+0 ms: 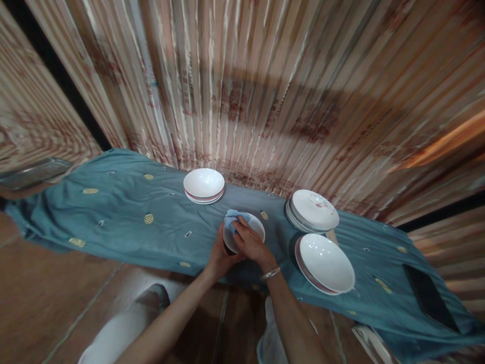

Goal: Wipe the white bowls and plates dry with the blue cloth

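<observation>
A white bowl [258, 226] is tilted over the near middle of the cloth-covered table. My left hand [222, 255] grips its left and lower side, with the fingers partly hidden behind the bowl. Inside the bowl, my right hand [248, 240] presses a light blue cloth [232, 218] against the inner wall at the upper left; a bracelet [270, 273] circles that wrist. Beyond my hands, to the left, stands a short stack of white bowls [204, 183] with a red band. On the right, another stack of bowls [326, 264] leans slightly near the table's front edge.
Behind the right-hand bowls is a stack of flower-patterned plates [315, 210]. A dark flat phone-like object [431, 297] lies at the right end of the teal tablecloth [125, 222]. A pleated curtain [242, 91] hangs close behind the table. A glass-like tray [34, 172] sits far left.
</observation>
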Available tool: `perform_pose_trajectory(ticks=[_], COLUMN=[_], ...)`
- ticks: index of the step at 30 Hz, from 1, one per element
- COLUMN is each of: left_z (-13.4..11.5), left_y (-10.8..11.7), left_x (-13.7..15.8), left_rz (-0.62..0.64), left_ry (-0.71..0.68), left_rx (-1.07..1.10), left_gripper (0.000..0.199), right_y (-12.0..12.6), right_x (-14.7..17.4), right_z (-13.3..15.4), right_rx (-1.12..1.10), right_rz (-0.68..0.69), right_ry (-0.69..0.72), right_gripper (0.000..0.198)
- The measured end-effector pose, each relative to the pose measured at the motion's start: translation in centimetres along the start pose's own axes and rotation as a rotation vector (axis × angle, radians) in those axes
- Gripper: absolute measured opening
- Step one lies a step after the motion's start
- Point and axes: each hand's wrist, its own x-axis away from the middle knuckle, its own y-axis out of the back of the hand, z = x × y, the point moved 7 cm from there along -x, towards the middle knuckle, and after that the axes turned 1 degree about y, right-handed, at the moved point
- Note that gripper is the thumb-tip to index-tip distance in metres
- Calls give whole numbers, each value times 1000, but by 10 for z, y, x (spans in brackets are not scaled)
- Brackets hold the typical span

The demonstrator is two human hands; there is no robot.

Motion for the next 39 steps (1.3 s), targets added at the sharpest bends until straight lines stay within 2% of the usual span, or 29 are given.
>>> perform_pose_trajectory(ticks=[5, 10, 13, 17, 22, 24, 26, 29, 32, 34, 37, 39], left_z=[4, 3, 3, 3, 14, 19, 18, -2, -32, -40, -38, -35], left_y=[-1, -2, -3, -6, -2, 0, 3, 7, -4, -14, -24, -29], left_x=[0, -1, -1, -1, -4, -5, -6, -1, 17, 28, 33, 31], left_rz=[-20, -11, -14, 1, -15, -15, -26, -48, 49, 141, 210, 224], left_ry=[7, -5, 26, 44, 10, -13, -56, -244, -562, -687, -718, -702], left_rx=[13, 97, 174, 304, 244, 159, 21, -246, -530, -664, -754, -769], left_gripper=[108, 101, 100, 109, 120, 126, 128, 122, 94, 68, 37, 27], right_y=[1, 9, 13, 16, 30, 40, 49, 56, 59, 60, 61, 61], right_x=[-3, 2, 8, 15, 26, 33, 40, 49, 53, 53, 53, 53], right_z=[5, 12, 17, 11, -5, -15, -25, -41, -53, -56, -57, -58], right_rx=[-268, -429, -460, -473, -672, -800, -947, -1163, -1301, -1351, -1407, -1461], right_rz=[89, 195, 248, 272, 312, 261, 139, -77, -241, -304, -387, -449], right_ry=[109, 123, 104, 44, -59, -139, -228, -320, -360, -367, -367, -364], right_gripper=[40, 23, 16, 12, 13, 15, 17, 17, 17, 15, 14, 16])
